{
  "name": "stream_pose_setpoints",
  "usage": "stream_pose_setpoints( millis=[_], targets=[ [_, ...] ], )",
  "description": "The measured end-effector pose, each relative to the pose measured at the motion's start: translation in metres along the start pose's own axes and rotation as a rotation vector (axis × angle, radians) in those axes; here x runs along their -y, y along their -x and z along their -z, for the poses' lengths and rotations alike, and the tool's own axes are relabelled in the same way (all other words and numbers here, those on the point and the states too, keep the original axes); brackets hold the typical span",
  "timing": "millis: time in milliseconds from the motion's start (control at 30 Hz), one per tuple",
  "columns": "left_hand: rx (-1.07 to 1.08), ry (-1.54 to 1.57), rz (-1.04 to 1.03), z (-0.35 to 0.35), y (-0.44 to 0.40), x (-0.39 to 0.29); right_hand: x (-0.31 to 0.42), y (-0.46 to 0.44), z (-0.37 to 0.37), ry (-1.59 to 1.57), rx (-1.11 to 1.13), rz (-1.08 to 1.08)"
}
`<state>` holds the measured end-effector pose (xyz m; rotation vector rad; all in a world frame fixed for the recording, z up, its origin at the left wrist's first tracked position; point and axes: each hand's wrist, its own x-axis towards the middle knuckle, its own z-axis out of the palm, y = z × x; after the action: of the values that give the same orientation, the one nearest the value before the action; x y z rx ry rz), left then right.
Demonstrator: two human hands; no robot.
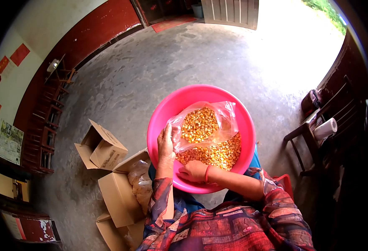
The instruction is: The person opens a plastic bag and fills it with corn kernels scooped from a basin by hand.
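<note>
A pink plastic basin [159, 125] sits on my lap, with loose yellow-orange corn kernels [227, 151] in its lower part. Inside the basin a clear plastic bag [227, 109] lies tilted, its bottom filled with more kernels. My left hand [166, 144] grips the bag's left edge at the basin's rim, thumb up and fingers closed. Low in the basin, beside the loose kernels, is my right hand [193, 171], with a red bracelet [207, 173] at the wrist. Its fingers are curled, and whatever they hold is hidden.
To my left stand open cardboard boxes [117, 196], one holding a filled plastic bag [140, 182]. A wooden chair [313, 134] at right carries a white roll [326, 128]. Several wooden chairs [46, 125] line the left wall. Bright light enters through the doorway at upper right.
</note>
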<state>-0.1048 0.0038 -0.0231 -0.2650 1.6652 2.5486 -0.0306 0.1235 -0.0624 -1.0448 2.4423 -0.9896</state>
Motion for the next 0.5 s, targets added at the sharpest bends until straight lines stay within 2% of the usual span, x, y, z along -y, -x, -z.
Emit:
stream_pose_setpoints(
  millis=[33,67,100,133,200,233,300,433,500],
  targets=[
    [0.0,0.003,0.005,-0.001,0.001,-0.001,-0.003,-0.003,-0.004,-0.001,0.002,0.0],
    [-0.003,0.003,0.006,-0.002,0.0,0.001,-0.01,-0.007,-0.01,-0.128,-0.087,0.068],
    [-0.046,-0.003,-0.038,-0.005,-0.002,0.003,-0.01,-0.01,-0.011,-0.254,-0.177,0.135],
    [-0.088,-0.009,-0.082,-0.007,-0.002,0.004,-0.009,-0.011,-0.012,-0.256,-0.176,0.134],
    [-0.07,0.002,-0.058,-0.007,0.001,0.001,-0.007,-0.013,-0.005,-1.059,-0.07,-0.272],
    [-0.052,0.014,-0.036,-0.007,0.002,-0.001,-0.004,-0.012,0.003,-1.058,-0.07,-0.272],
    [-0.049,0.0,-0.031,-0.004,0.002,-0.001,-0.002,-0.009,0.021,-1.405,0.016,-0.492],
    [-0.012,0.007,-0.001,0.0,0.001,0.0,-0.013,-0.008,0.009,-1.31,0.211,-0.375],
    [-0.021,0.007,-0.022,-0.001,0.0,0.002,-0.011,-0.007,0.004,-1.234,0.205,-0.35]
  ],
)
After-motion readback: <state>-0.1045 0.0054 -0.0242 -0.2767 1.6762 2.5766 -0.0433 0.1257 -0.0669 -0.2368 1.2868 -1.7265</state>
